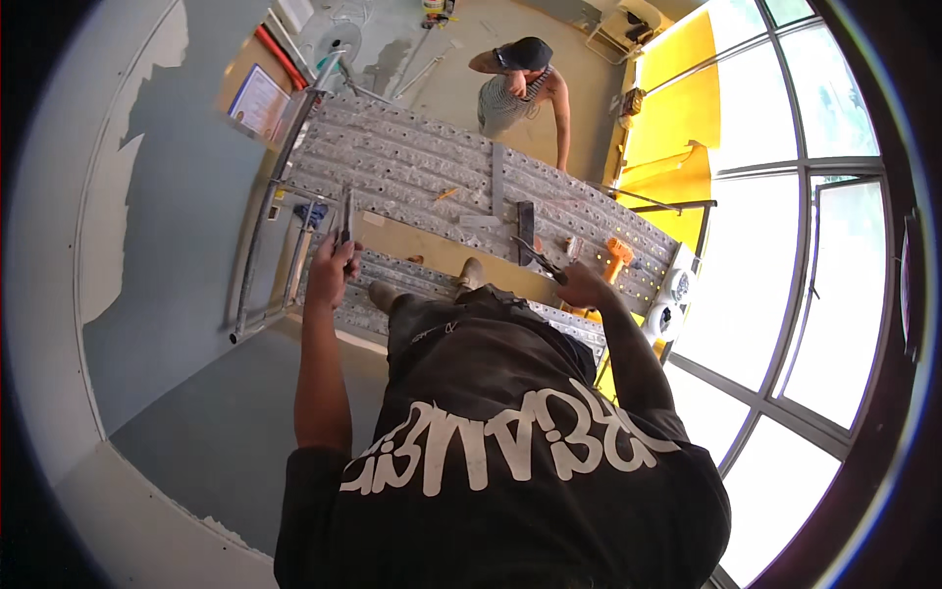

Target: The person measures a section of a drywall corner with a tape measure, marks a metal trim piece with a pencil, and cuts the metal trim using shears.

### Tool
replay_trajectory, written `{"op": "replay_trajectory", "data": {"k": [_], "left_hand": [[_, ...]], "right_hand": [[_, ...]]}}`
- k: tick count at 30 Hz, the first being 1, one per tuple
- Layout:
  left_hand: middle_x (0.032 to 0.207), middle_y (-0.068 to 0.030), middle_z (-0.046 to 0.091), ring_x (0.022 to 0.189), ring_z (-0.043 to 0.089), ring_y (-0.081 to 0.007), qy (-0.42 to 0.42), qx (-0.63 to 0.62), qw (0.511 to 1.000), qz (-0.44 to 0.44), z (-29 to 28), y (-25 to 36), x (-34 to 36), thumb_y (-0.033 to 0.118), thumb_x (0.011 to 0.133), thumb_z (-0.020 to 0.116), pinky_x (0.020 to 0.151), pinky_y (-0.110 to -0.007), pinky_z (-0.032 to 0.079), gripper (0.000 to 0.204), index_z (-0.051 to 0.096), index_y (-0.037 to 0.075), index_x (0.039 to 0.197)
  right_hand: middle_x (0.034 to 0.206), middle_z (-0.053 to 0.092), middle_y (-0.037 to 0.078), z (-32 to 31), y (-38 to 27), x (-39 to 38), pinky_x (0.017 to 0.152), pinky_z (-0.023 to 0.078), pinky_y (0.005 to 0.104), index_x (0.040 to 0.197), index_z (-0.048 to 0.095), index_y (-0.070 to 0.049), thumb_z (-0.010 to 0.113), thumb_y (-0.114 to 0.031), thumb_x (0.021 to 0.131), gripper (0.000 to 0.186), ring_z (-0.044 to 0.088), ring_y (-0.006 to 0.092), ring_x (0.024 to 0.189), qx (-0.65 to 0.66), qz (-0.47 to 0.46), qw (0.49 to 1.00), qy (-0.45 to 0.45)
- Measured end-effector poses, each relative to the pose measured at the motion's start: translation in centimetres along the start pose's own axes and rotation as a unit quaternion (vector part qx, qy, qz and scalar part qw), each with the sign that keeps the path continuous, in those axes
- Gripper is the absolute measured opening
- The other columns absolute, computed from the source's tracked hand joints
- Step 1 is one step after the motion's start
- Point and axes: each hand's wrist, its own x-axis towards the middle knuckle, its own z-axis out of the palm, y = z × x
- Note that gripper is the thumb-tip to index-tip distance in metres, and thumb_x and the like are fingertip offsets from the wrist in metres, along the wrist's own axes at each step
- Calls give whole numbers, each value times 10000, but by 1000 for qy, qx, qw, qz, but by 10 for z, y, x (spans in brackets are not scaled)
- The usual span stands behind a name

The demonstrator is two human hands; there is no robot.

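My left hand [335, 269] is closed around a short, narrow grey metal strip [347, 211], which points away from me over the left part of the scaffold platform [392, 147]. My right hand [586, 286] grips a pair of snips [543, 259] with dark handles. Their two slim jaws spread apart, pointing up and left. Just beyond the jaws lies a dark flat metal piece [526, 223]. An orange cordless drill [618, 257] rests on the planks to the right of my right hand.
I stand on the scaffold's perforated planks; a gap separates near and far ones. An orange pencil [446, 194] and metal strip [497, 177] lie there. Beyond, a person [520, 88] in a dark cap stands below, one arm toward the platform. Windows [756, 265] line the right; a wall [177, 245] the left.
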Motion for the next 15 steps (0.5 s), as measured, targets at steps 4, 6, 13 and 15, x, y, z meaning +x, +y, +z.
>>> {"op": "replay_trajectory", "data": {"k": [4,6,13,15], "left_hand": [[900,-52,584,658,504,-95,-31,-8,999,-17,69,-17,44,153,1009,558,553,-267,420,165,550,25,1113],[848,-48,581,648,506,-90,-40,8,999,-33,87,-32,57,170,1017,553,536,-256,406,162,556,26,1090],[896,-69,647,603,528,-99,29,29,994,-104,131,-105,64,174,1018,560,526,-277,430,164,557,31,1098],[908,-77,655,602,540,-107,20,70,989,-131,153,-121,87,175,1015,563,533,-292,437,167,555,29,1098]], "right_hand": [[625,621,114,11,43,-42,412,474,363,912,626,-8,591,-165,870,166,620,191,477,246,257,930,-94],[617,579,66,23,62,-50,379,453,337,931,606,-24,606,-188,902,167,589,171,464,355,349,864,-75],[630,546,45,114,151,2,362,417,315,1066,620,-52,634,-200,935,199,508,152,413,572,353,741,-5],[650,577,41,165,216,8,416,458,353,1150,649,-93,637,-172,917,246,556,173,471,644,347,681,-30]]}}
